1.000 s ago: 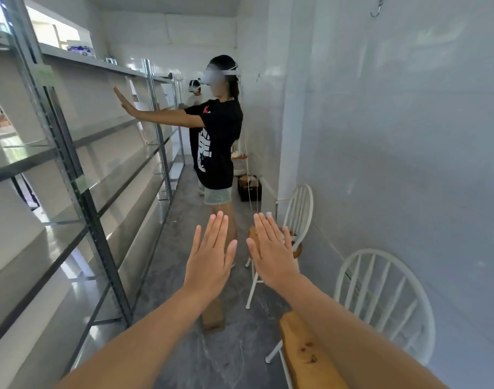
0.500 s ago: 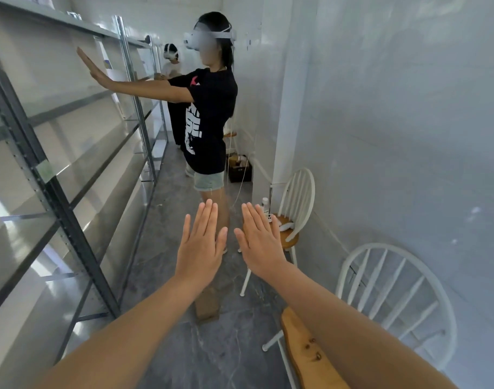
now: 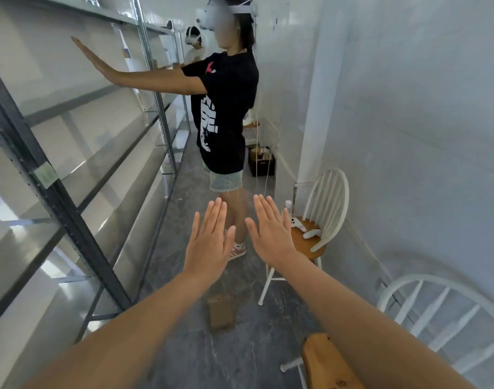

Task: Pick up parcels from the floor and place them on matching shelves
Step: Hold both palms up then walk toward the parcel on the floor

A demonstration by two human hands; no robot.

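1. L hand (image 3: 209, 242) & R hand (image 3: 269, 231): both released, fingers straight, backs to cam, holding nothing; side by side, apart.
2. Parcel (image 3: 221, 313): brown box flat on floor (image 3: 240, 357), below the hands, btwn the forearms, near a shelf post's foot.
3. Shelves (image 3: 59, 197): along left side.
4. Person in black tee (image 3: 226, 108) ahead, arm out twd shelves.
5. Chair (image 3: 328, 203) at right wall.
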